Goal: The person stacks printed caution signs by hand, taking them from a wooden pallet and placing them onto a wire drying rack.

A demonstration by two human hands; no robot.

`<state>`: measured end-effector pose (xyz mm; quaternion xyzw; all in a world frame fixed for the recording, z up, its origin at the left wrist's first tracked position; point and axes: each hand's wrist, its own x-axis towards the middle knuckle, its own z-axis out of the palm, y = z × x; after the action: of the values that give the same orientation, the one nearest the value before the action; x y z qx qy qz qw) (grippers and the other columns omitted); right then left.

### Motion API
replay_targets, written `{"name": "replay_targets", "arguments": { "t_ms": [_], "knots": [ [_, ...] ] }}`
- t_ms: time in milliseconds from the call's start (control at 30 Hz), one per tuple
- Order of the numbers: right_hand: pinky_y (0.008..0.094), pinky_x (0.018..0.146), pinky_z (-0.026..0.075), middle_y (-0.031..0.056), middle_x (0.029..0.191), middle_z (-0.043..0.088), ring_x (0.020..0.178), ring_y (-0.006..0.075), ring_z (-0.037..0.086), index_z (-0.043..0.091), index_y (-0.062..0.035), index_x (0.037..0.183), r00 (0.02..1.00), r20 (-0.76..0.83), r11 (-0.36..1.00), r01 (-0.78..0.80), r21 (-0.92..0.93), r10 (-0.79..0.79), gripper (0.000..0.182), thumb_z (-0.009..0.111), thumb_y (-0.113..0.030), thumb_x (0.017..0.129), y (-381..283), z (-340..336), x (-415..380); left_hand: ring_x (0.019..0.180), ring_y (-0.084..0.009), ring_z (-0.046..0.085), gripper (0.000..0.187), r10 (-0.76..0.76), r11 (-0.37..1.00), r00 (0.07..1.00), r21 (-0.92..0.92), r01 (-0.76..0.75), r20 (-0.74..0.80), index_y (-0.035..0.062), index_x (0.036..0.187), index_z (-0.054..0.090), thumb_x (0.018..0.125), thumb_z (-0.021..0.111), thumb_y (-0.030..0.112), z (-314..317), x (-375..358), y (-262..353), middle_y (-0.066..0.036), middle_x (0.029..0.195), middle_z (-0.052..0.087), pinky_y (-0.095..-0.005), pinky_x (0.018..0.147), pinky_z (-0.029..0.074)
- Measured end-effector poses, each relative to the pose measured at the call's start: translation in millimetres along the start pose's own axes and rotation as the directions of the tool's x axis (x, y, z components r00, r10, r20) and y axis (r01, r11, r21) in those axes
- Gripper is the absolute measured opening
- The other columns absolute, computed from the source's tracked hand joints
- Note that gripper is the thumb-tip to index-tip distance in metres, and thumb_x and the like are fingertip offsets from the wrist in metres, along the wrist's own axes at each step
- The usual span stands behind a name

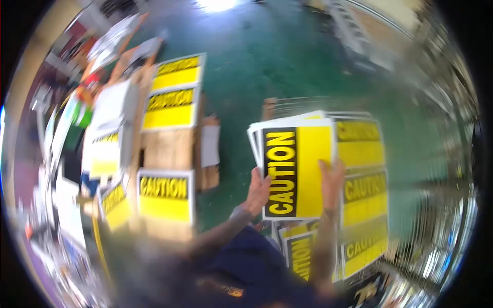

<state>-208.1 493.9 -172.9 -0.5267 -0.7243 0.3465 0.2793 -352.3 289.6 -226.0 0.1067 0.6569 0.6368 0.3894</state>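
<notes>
Between my two hands is a small stack of yellow caution signs (310, 149), turned so the black CAUTION band runs up the left side. My left hand (258, 191) grips the left edge with its thumb on the front. On the right edge, my right hand (333, 180) has its thumb over the yellow face. The stack's sheets are slightly fanned at the top. Just right of my right hand lies a column of more caution signs (363, 197) on a wire rack. Under the held stack, other caution signs (299, 251) lie overlapping and partly hidden.
A wooden table (167, 149) on the left bears several caution signs (170, 109), with another sign (165, 191) nearer me. White stacked sheets (110, 105) stand beyond them at the far left. The green floor (241, 77) runs between table and rack. Wire shelving blurs along the right.
</notes>
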Motion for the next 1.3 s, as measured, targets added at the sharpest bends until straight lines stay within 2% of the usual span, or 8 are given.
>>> {"name": "replay_targets", "arguments": {
  "t_ms": [167,367,533,700,767,1067,1200,1300],
  "knots": [
    [0.0345,0.096,0.053,0.0123,0.124,0.067,0.110,0.0183,0.065,0.058,0.0007,0.134,0.958,0.271,0.762,-0.111,0.638,-0.087,0.046,0.076,-0.025,0.100,-122,6,-125,0.147,-0.0234,0.035,0.074,0.229,0.945,0.869,-0.114,-0.307,-0.439,0.0026,0.163,0.020,0.109,0.063,0.027,-106,-97,42,-0.018,0.165,0.028,-0.0334,0.119,0.034],
    [0.0324,0.085,0.056,0.0101,0.102,0.077,0.095,0.0170,0.072,0.072,0.0013,0.114,0.682,0.585,0.760,-0.064,0.647,-0.440,0.023,0.075,-0.017,0.099,-145,123,-296,0.128,-0.0186,0.052,0.072,0.455,0.792,0.571,0.018,-0.611,-0.683,0.0015,0.164,0.024,0.099,0.054,-0.003,-315,-226,19,-0.007,0.141,0.053,-0.0352,0.108,0.043],
    [0.0343,0.089,0.056,0.0115,0.104,0.076,0.098,0.0230,0.073,0.072,-0.0018,0.107,0.544,0.543,0.631,-0.031,0.775,-0.640,0.012,0.072,-0.011,0.099,-149,190,-436,0.095,-0.0165,0.060,0.018,0.567,0.759,0.361,0.299,-0.579,-0.740,0.0022,0.111,0.057,0.095,0.053,0.010,-429,-298,-19,-0.007,0.100,0.062,-0.0362,0.092,0.050],
    [0.0354,0.093,0.054,0.0105,0.112,0.071,0.107,0.0260,0.071,0.068,-0.0055,0.115,0.491,0.477,0.579,0.069,0.813,-0.728,0.024,0.075,-0.022,0.099,-140,235,-489,0.088,-0.0167,0.055,0.013,0.537,0.659,0.450,0.023,-0.751,-0.713,0.0049,0.100,0.057,0.100,0.061,0.016,-503,-301,-62,-0.007,0.095,0.061,-0.0350,0.089,0.046],
    [0.0362,0.093,0.055,0.0104,0.111,0.071,0.107,0.0264,0.071,0.068,-0.0062,0.114,0.518,0.467,0.618,0.160,0.770,-0.716,0.030,0.080,-0.025,0.095,-132,251,-496,0.093,-0.0184,0.058,0.012,0.386,0.827,0.521,0.036,-0.560,-0.761,0.0036,0.105,0.058,0.101,0.061,0.015,-507,-306,-64,-0.009,0.101,0.063,-0.0365,0.093,0.046],
    [0.0353,0.101,0.052,0.0099,0.119,0.069,0.115,0.0242,0.067,0.067,-0.0031,0.119,0.770,0.548,0.723,-0.170,0.670,-0.327,0.048,0.091,-0.020,0.080,-152,266,-521,0.123,-0.0292,0.056,0.051,0.462,0.838,0.726,-0.017,-0.545,-0.510,-0.0007,0.125,0.051,0.077,0.058,0.016,-533,-305,-91,-0.016,0.120,0.061,-0.0442,0.117,0.035],
    [0.0347,0.098,0.054,0.0076,0.119,0.071,0.111,0.0193,0.067,0.071,0.0017,0.114,0.768,0.526,0.796,-0.035,0.605,-0.366,0.039,0.088,-0.011,0.082,-145,272,-528,0.120,-0.0250,0.055,0.051,0.409,0.884,0.745,0.025,-0.467,-0.527,0.0026,0.130,0.050,0.080,0.060,0.008,-519,-308,-74,-0.012,0.123,0.057,-0.0416,0.116,0.033],
    [0.0323,0.092,0.056,0.0066,0.108,0.076,0.098,0.0155,0.070,0.074,0.0031,0.110,0.675,0.725,0.791,-0.366,0.490,-0.137,0.028,0.084,-0.011,0.088,-158,266,-527,0.128,-0.0258,0.052,0.060,0.391,0.912,0.826,0.049,-0.407,-0.407,0.0011,0.146,0.045,0.091,0.067,0.009,-533,-302,-60,-0.013,0.134,0.055,-0.0397,0.115,0.034]
  ]
}}
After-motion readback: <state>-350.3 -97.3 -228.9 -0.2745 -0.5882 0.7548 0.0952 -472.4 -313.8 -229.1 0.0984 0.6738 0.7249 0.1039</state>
